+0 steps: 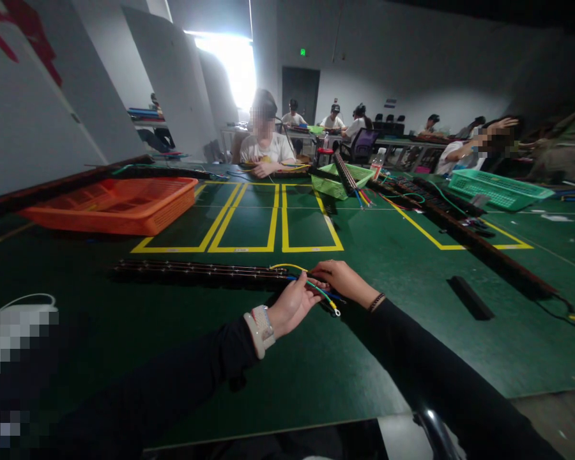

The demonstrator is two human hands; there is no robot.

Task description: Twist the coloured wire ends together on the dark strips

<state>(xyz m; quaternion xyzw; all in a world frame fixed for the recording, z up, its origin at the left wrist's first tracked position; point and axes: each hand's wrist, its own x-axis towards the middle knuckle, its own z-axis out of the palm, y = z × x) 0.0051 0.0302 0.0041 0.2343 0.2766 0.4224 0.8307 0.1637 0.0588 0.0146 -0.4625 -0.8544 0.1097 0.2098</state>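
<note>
Wires [320,291] run partly hidden where the left hand [293,305] pinches them, while I cannot tell what the right hand [345,280] grips.

This is an assembly workshop: the green bench [326,390] is marked off with yellow outlines [259,249] and carries dark wired strips [206,271] and plastic baskets [170,209], people [334,121] sit at a far bench [397,142], and a green sign [303,52] glows on the far wall [436,70].
</note>
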